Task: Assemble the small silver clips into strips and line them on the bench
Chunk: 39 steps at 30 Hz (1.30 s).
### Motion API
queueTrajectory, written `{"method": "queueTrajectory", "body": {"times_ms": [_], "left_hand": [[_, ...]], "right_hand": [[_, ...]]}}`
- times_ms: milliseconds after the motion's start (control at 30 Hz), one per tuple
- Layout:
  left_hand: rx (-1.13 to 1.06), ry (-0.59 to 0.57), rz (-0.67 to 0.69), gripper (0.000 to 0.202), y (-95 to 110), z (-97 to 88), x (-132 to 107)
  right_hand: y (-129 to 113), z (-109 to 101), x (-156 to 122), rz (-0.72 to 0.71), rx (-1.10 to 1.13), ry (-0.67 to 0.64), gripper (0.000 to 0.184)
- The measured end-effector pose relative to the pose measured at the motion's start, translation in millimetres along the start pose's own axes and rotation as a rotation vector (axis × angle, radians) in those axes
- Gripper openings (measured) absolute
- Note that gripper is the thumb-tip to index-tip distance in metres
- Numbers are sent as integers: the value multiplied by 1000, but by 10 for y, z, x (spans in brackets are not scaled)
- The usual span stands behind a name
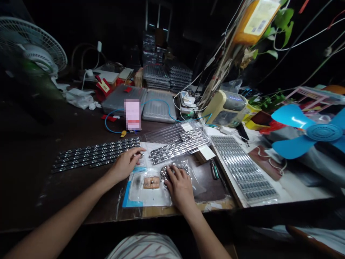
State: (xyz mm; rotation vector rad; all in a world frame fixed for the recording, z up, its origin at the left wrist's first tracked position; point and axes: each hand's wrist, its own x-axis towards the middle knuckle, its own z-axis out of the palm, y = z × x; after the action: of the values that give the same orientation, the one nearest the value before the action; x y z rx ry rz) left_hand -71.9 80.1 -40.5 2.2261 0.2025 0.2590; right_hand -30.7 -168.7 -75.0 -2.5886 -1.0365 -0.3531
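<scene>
My left hand (126, 163) rests at the right end of a row of dark strips with metal parts (94, 155), its fingertips pinched on a small shiny piece I cannot make out. My right hand (180, 183) lies fingers-down on a heap of small shiny metal parts (172, 169) in clear plastic, fingers curled into the pile. Between the hands a small tan block with a metal piece (151, 182) sits on a white sheet with a blue edge (140, 198). Just beyond, more strips lie in a clear plastic bag (179, 142).
A long tray of small parts (244, 167) lies to the right, pliers (214, 169) beside it. Grey lidded trays (159, 106) and stacked trays (167, 75) stand behind. A white fan (35, 50) is far left, a blue fan (309, 131) right, with cables and plants above.
</scene>
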Motion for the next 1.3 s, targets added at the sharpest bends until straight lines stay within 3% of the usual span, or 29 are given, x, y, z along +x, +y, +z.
{"method": "queueTrajectory", "body": {"times_ms": [200,333,467,1000,1200,1300], "left_hand": [[-85,-48,-7,21,29,221,-433],[-50,-1,3,14,59,431,-533],[-31,47,64,14,41,527,-557],[148,23,169,12,89,573,-608],[88,31,155,12,86,564,-605],[0,98,133,13,53,553,-593]], "right_hand": [[-35,81,11,59,159,33,11],[-53,108,39,83,215,138,12],[-21,108,28,95,257,185,18],[-4,122,15,97,362,169,19],[-33,93,4,91,363,178,14],[-168,59,32,66,372,127,8]]}}
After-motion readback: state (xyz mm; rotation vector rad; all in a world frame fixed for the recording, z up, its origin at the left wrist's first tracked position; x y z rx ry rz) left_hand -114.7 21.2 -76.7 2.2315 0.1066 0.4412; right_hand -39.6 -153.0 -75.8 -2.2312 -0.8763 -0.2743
